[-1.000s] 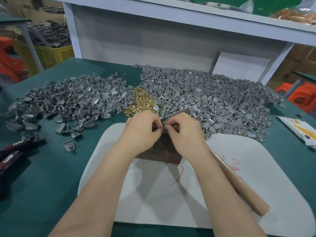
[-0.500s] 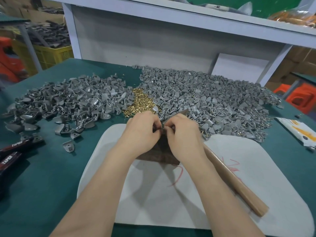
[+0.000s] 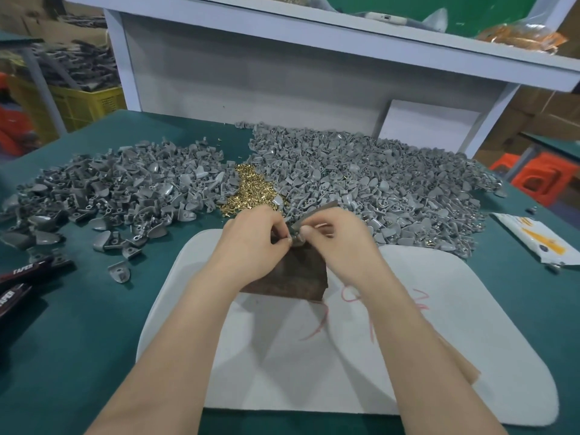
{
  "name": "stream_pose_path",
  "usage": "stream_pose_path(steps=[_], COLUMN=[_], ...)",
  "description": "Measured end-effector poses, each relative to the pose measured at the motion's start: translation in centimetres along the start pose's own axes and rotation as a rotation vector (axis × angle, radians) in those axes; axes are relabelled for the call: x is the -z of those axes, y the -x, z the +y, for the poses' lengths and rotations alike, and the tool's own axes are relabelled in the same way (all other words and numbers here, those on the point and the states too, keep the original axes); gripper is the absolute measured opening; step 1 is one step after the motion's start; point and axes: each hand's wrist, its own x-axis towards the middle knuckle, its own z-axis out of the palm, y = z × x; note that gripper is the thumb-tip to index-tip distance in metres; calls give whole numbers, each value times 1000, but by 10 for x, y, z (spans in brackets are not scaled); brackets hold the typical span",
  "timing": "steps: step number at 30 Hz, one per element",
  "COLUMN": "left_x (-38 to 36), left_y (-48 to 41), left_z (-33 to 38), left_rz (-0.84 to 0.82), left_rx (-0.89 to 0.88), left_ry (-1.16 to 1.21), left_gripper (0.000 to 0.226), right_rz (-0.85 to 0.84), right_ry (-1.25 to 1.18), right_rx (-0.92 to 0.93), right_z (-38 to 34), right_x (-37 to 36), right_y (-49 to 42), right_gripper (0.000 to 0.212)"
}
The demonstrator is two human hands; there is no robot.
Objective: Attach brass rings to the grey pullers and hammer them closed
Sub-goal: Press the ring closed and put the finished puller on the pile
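Above the block [image 3: 292, 279], left hand [image 3: 251, 243] and right hand [image 3: 340, 246] both pinch one puller [image 3: 296, 239] (mostly hidden); brass pile [image 3: 251, 189] lies just beyond the block.

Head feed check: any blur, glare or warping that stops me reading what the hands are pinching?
Head view: wide-angle stretch slants the shelf; soft forearm shadows fan across the white mat, no harsh glare; left hand and right hand look sharp, but the grey puller they pinch is mostly hidden.
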Motion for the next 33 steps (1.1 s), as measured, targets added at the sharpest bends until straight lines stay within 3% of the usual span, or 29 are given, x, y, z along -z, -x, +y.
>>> stream_pose_path(steps=[2,6,9,13,17,20,25,30,33], left_x=[0,1,2,3,2,2,2,0,0], left_y=[0,-1,0,-1,-1,0,0,-1,-2], left_z=[0,1,0,-3,-2,-4,-1,-5,-4], left_rz=[2,-7,2,48,42,43,77,80,91], left_rx=[3,18,34,83,80,42,75,46,69], left_ry=[0,-8,-13,-26,-5,2,-10,15,32], left_gripper=[8,9,11,14,15,12,15,9,10], right_rz=[71,-196,-168,2,65,185,-89,216,30], right_ry=[-58,327,218,52,70,32,207,62,197], right_rx=[-130,-313,-314,-192,122,332,226,358,294], right_z=[17,36,34,24,6,-6,-5,-14,-11], right_x=[14,18,14,31,48,49,41,46,40], right_y=[3,4,3,12,30,50,57,52,55], right_gripper=[17,26,21,13,59,66,62,64,67])
